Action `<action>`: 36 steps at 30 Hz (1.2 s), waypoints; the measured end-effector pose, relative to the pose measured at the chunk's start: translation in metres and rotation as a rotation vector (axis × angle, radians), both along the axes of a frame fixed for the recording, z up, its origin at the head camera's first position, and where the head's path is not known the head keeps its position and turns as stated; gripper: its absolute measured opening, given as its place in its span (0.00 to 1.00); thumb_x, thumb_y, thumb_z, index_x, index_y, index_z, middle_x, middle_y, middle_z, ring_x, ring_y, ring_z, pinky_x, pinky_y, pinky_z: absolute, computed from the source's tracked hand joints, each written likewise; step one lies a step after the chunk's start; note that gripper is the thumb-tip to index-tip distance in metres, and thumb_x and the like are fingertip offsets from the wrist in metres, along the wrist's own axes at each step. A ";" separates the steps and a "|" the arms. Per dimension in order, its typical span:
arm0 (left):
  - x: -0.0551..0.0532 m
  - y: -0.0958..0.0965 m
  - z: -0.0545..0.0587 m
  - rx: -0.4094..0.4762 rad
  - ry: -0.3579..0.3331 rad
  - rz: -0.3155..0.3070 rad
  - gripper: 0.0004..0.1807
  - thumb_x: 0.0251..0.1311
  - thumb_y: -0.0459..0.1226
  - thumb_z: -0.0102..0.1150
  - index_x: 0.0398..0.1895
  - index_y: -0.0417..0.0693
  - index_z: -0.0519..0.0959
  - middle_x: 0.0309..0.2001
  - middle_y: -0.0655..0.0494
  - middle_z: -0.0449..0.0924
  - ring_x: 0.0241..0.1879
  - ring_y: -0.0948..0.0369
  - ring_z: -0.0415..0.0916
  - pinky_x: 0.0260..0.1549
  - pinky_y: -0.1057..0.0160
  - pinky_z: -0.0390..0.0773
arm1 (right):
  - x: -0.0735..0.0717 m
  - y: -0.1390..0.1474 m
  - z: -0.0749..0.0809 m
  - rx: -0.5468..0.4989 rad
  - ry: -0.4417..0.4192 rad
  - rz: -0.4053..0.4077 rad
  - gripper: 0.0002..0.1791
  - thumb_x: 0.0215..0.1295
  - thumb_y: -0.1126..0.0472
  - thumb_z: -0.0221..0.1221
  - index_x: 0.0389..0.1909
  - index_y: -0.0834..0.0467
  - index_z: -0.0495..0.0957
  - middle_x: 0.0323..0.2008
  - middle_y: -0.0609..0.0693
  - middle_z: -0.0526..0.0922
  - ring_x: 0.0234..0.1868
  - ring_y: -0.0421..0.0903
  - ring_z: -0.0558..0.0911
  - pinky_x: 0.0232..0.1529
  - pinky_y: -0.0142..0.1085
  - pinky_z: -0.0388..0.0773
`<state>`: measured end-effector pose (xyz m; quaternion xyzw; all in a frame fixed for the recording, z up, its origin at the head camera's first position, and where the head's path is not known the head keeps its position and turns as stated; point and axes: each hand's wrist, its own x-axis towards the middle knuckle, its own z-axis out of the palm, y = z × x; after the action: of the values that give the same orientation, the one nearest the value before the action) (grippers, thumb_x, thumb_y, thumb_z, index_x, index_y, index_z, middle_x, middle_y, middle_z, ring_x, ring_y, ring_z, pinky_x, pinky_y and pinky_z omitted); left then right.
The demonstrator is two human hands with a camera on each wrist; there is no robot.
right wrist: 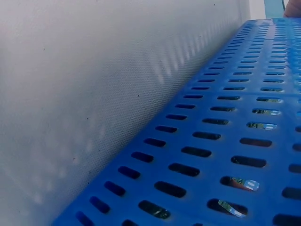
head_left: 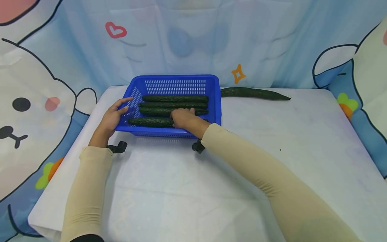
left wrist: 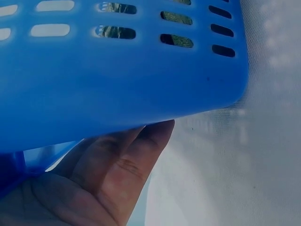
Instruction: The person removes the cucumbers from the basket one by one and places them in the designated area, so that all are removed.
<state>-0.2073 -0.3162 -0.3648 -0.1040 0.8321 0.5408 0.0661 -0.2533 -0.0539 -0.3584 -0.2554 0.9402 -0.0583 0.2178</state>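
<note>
A blue slotted plastic basket (head_left: 178, 77) stands toward the back of the table, with several long dark green cucumbers lying side by side in it. My left hand (head_left: 112, 116) grips its left rim; in the left wrist view the fingers (left wrist: 127, 165) bend up against the edge of the blue wall (left wrist: 117, 89). Reaching over the front rim, my right hand (head_left: 185, 118) has its fingers curled round the front cucumber (head_left: 149, 122) near its right end. Behind that one lie other cucumbers (head_left: 175, 98). The right wrist view shows the basket's slotted outer wall (right wrist: 211, 136), and the right hand's fingers are hidden there.
Another cucumber (head_left: 255, 93) lies on the white-covered table (head_left: 302, 141), just right of the basket, its thin end pointing right. A printed cartoon curtain (head_left: 257, 40) hangs behind the table. Black wrist mounts (head_left: 118, 148) sit under both wrists, close to the basket's front.
</note>
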 end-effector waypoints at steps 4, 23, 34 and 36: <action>-0.001 -0.001 0.000 -0.009 -0.002 -0.001 0.23 0.77 0.47 0.37 0.73 0.69 0.62 0.80 0.53 0.43 0.75 0.43 0.51 0.70 0.39 0.57 | 0.001 0.000 0.000 0.003 0.029 0.017 0.22 0.73 0.53 0.55 0.66 0.48 0.72 0.64 0.50 0.76 0.63 0.53 0.74 0.62 0.50 0.63; 0.001 0.000 0.001 -0.009 -0.006 0.003 0.23 0.77 0.47 0.37 0.73 0.69 0.62 0.80 0.52 0.44 0.75 0.42 0.53 0.69 0.39 0.59 | 0.007 0.001 0.003 -0.071 0.178 0.027 0.17 0.70 0.55 0.58 0.58 0.53 0.74 0.60 0.54 0.73 0.54 0.54 0.75 0.54 0.48 0.64; 0.002 0.000 0.001 -0.005 -0.001 0.000 0.24 0.77 0.47 0.37 0.73 0.68 0.62 0.80 0.52 0.44 0.75 0.43 0.52 0.70 0.39 0.58 | 0.009 0.001 0.003 -0.127 0.200 0.031 0.21 0.68 0.62 0.59 0.60 0.55 0.68 0.58 0.55 0.74 0.50 0.52 0.78 0.50 0.47 0.64; 0.002 0.000 0.001 0.000 0.001 0.000 0.24 0.77 0.47 0.37 0.73 0.68 0.62 0.80 0.51 0.45 0.75 0.43 0.53 0.70 0.39 0.58 | 0.008 0.001 0.003 -0.126 0.220 0.035 0.22 0.67 0.62 0.61 0.60 0.55 0.68 0.58 0.54 0.75 0.52 0.53 0.78 0.52 0.49 0.65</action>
<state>-0.2056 -0.3160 -0.3638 -0.1036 0.8322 0.5407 0.0658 -0.2450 -0.0533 -0.3559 -0.2897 0.9483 -0.0851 0.0980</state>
